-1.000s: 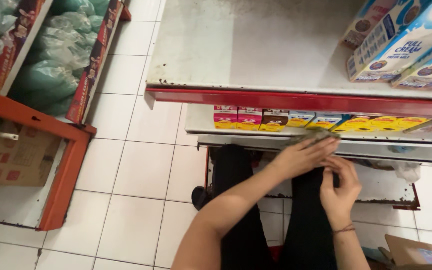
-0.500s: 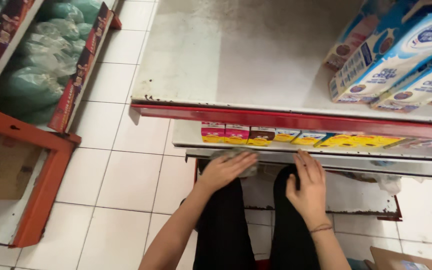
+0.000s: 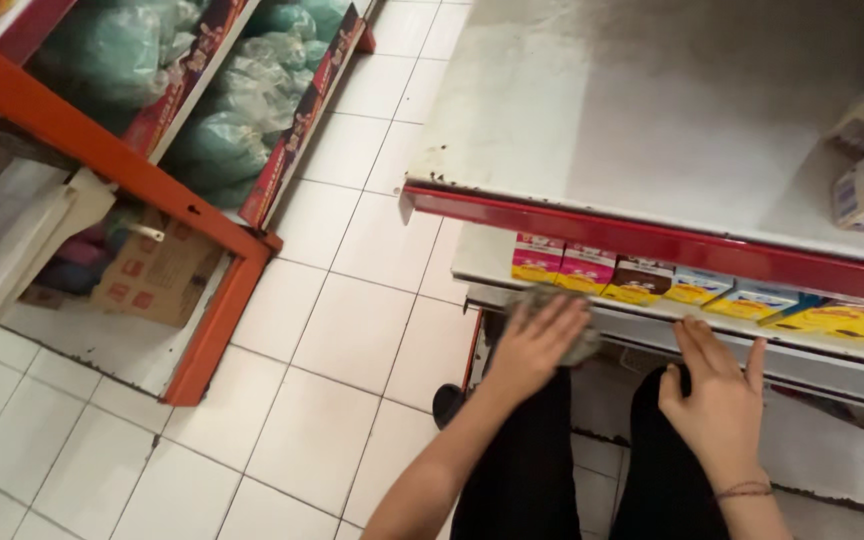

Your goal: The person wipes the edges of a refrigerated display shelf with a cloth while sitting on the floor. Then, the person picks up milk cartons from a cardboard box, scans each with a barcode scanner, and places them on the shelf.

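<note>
- A person's left hand presses a grey cloth flat against the front lip of a low metal shelf, fingers spread over the cloth rather than clenched around it.
- The right hand rests open on the same lip, grasping nothing.
- The cloth looks soft, light and limp; it likely bunches easily, so a palm-down hold at its middle suits it.
- Small coloured cartons line the shelf just behind.

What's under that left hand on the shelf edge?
A grey cloth pokes out around the left hand, pressed on the shelf edge. Most of it is covered by the palm, so its full shape stays hidden.
</note>
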